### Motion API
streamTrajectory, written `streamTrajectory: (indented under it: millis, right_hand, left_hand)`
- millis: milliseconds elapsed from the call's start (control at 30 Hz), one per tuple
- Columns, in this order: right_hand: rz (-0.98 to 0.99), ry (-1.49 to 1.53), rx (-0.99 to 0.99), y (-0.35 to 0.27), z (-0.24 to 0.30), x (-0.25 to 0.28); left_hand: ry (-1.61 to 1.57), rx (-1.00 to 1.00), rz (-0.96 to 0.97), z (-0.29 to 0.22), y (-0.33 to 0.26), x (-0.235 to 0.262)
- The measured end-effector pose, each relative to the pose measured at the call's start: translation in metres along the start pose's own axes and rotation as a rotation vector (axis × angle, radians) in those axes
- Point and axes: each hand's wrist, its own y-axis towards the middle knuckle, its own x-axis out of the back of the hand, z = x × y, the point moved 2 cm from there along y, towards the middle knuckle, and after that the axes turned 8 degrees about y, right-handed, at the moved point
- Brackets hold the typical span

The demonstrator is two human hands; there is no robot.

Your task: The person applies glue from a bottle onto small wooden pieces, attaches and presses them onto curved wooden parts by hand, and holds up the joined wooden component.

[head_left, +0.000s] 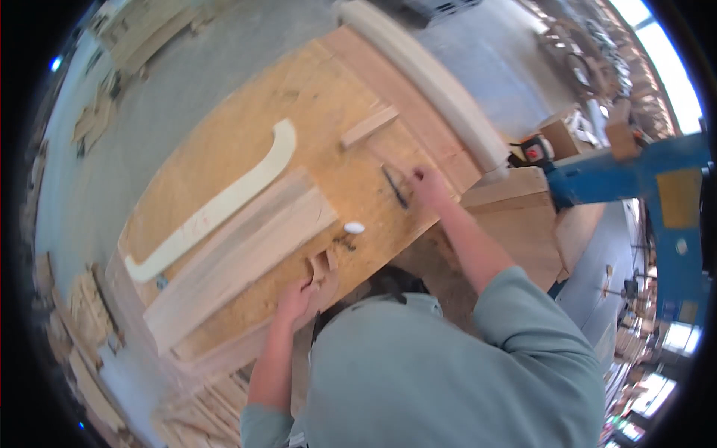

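Observation:
Near the front edge of a wooden workbench [328,82], my left hand [293,301] is closed on a curled brown piece [322,266] that looks like folded sandpaper. My right hand [429,188] is curled into a fist over the right part of the bench; a dark spot shows at its top, and what it holds, if anything, is hidden. Just left of that hand lies a thin dark stick-like tool [393,187]. A small white oval thing [354,228] rests between the two hands, beside some dark bits [345,242].
A pale curved template [224,198] lies left of thick wooden boards [246,250]. Farther back are a short wood block [370,126] and a long rounded beam [426,75] along the bench's far right edge. A blue metal frame [620,175] stands to the right, near a tape measure [535,151].

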Motion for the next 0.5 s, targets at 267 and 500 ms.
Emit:
streamTrajectory:
  millis: [267,500]
  right_hand:
    - [0.051,0.261,0.092,0.077,-0.003,-0.005]
    - [0.034,0.171,0.008,-0.044,0.04,0.021]
  left_hand:
    - [0.084,0.142,-0.178,-0.006,-0.006,-0.004]
    - [-0.101,0.124,-0.189,0.016,-0.013,-0.011]
